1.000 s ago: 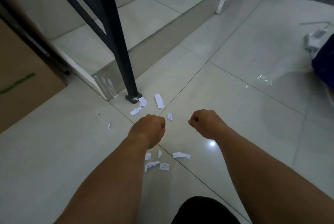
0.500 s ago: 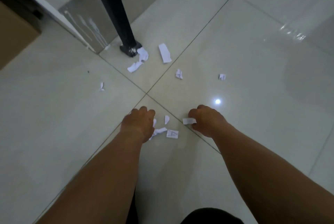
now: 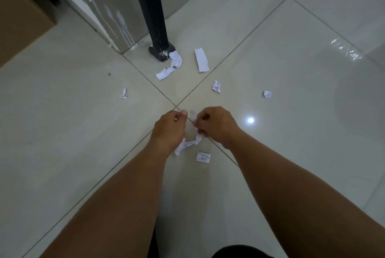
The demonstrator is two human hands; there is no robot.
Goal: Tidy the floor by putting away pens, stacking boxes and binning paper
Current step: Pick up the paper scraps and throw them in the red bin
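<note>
Both hands meet low over the tiled floor (image 3: 83, 153), close to where four tiles join. The left hand (image 3: 169, 130) has its fingers curled in and its thumb raised, but whether it grips anything cannot be told. The right hand (image 3: 216, 126), also curled, pinches a blurred white scrap (image 3: 194, 116) at its fingertips. A crumpled strip (image 3: 187, 143) runs between them, one end hidden under the left hand and the other up at the right hand's fingers. Just below it a lettered scrap (image 3: 203, 157), marked with a pen-drawn A, lies flat on the tile.

Left to right across the floor beyond the hands:
- a brown cardboard box (image 3: 20, 18) stands at the frame's edge
- a tiny scrap (image 3: 123, 94) lies alone on the left tile
- a black post (image 3: 154, 18) stands at the foot of a paint-streaked step (image 3: 112, 18)
- two crumpled pieces (image 3: 175, 59) lie against and just beside the post's base
- a long flat strip (image 3: 201, 59) lies near them
- a folded scrap (image 3: 216, 86) sits near the tile joint
- a last small scrap (image 3: 267, 94) lies well apart on the right tile, above a bright light reflection (image 3: 251, 120)
</note>
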